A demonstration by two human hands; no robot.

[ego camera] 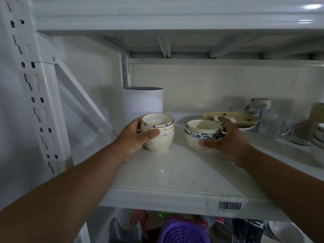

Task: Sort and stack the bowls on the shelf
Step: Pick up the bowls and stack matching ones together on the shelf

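Two stacks of small bowls stand on the white shelf (175, 172). The left stack (160, 137) has a cream bowl at the bottom and a bowl with dark triangles on top. My left hand (135, 137) grips this stack from its left side, thumb across the front. The right stack (201, 135) has a pale speckled bowl below, a leaf-patterned bowl in the middle and a plain cream bowl on top. My right hand (229, 141) curls round the right stack from its right side, thumb under the patterned rim.
A white cylinder (143, 104) stands behind the left stack. Yellow plates (245, 120), glass mugs (273, 127) and a lidded jug (259, 106) crowd the shelf's right. The shelf upright (35, 85) is on the left. A purple basket (182, 232) sits on the shelf below.
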